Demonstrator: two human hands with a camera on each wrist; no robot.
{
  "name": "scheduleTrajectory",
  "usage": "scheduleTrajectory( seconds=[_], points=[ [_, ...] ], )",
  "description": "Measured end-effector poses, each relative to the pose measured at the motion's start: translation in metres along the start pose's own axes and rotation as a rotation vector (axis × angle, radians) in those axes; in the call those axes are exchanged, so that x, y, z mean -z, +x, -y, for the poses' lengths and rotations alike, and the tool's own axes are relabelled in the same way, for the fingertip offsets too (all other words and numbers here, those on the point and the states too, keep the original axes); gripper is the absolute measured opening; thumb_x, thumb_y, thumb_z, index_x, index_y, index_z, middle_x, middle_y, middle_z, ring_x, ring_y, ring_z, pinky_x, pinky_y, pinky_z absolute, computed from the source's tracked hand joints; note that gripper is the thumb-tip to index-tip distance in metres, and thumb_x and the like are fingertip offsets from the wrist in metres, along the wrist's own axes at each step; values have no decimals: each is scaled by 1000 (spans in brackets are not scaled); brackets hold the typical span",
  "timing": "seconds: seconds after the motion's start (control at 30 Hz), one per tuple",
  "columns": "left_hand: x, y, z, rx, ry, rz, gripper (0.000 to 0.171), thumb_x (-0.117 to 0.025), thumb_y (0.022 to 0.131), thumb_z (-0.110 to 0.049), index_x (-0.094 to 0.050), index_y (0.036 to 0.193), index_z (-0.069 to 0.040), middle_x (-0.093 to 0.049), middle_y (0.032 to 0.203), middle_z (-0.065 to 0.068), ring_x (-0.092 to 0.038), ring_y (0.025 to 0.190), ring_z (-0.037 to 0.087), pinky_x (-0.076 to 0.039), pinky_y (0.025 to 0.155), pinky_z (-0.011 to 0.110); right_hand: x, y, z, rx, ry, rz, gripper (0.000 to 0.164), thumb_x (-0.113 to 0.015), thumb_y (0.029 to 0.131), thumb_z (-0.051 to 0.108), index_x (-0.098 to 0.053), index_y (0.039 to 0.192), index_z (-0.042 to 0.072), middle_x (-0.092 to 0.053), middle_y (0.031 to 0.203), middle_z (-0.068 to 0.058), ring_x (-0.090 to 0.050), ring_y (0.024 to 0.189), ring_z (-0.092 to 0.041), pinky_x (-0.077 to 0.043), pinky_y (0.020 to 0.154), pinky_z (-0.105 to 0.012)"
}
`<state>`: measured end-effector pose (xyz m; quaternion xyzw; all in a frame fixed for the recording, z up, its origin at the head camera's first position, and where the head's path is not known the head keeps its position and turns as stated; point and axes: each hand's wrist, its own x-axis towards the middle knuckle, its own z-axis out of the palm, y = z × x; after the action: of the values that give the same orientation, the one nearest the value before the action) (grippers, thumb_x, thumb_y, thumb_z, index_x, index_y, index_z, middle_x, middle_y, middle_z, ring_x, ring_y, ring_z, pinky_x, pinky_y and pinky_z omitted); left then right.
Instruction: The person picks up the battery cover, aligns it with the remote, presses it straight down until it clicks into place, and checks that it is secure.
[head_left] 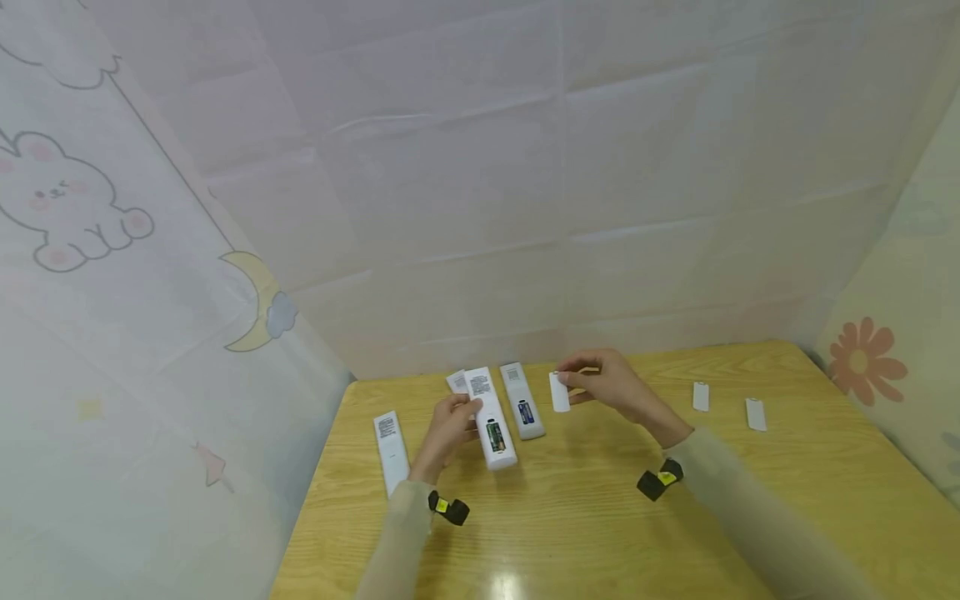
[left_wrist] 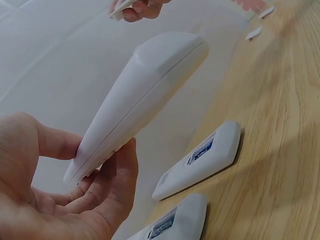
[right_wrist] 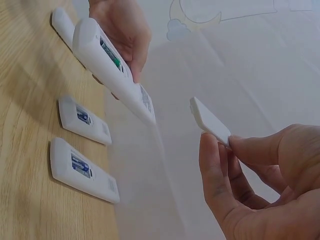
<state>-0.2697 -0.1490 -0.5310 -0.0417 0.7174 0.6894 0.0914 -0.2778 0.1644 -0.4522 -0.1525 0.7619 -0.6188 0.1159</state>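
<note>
My left hand (head_left: pixel 447 433) grips a white remote control (head_left: pixel 491 417) above the table, thumb on one edge and fingers round the other. Its back faces up, and green batteries (head_left: pixel 496 436) show in the uncovered compartment. Between thumb and fingertips my right hand (head_left: pixel 611 387) pinches a white battery cover (head_left: pixel 559 392), held off to the right of that remote. In the right wrist view the cover (right_wrist: pixel 212 122) is tilted, apart from the remote (right_wrist: pixel 112 70). Behind the held remote lies another remote (head_left: pixel 522 402) with blue batteries in its bay, and a third remote (head_left: pixel 455 382), partly hidden.
A further white remote (head_left: pixel 391 450) lies at the table's left, partly behind the left forearm. Two loose battery covers (head_left: pixel 701 397) (head_left: pixel 756 414) lie toward the right. The wooden table (head_left: pixel 600 517) meets a hanging pale cloth (head_left: pixel 465 208) along its back edge.
</note>
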Motion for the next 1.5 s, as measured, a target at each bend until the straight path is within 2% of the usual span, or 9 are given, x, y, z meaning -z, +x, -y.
scheduleTrajectory(
  seconds=[0.3,0.6,0.8,1.13,1.5],
  points=[
    [-9,1,0,-5,-9,7,46,-58,109,-22,-53,139,12,-70,119,24,-73,87,18,-65,80,32,-11,1,4,-4,14,7,29,-68,105,7,-69,128,-9,-66,128,-28,-73,98,-24,-68,85,-45],
    [-18,0,-7,-6,14,11,46,-60,108,-24,-56,138,11,-71,117,24,-72,88,19,-66,84,36,-18,2,5,5,8,25,28,-67,105,6,-69,128,-10,-66,130,-29,-74,99,-26,-67,86,-46],
    [-21,0,-8,-10,-3,23,43,-60,108,-23,-57,135,11,-71,112,19,-71,85,17,-64,78,31,-21,3,4,10,11,34,28,-66,106,5,-68,129,-11,-66,130,-29,-75,99,-28,-67,85,-45],
    [-26,-3,-13,-14,-2,40,50,-59,109,-25,-52,141,12,-70,121,24,-73,89,19,-64,79,31,-26,3,3,29,0,50,28,-65,106,4,-67,128,-13,-66,129,-30,-75,101,-28,-67,87,-43],
    [-30,-1,-11,-3,-29,48,42,-60,108,-23,-57,134,10,-71,117,20,-74,87,20,-64,80,33,-32,4,5,28,5,67,25,-65,105,3,-70,126,-11,-64,124,-27,-74,102,-29,-67,86,-41]
  ],
)
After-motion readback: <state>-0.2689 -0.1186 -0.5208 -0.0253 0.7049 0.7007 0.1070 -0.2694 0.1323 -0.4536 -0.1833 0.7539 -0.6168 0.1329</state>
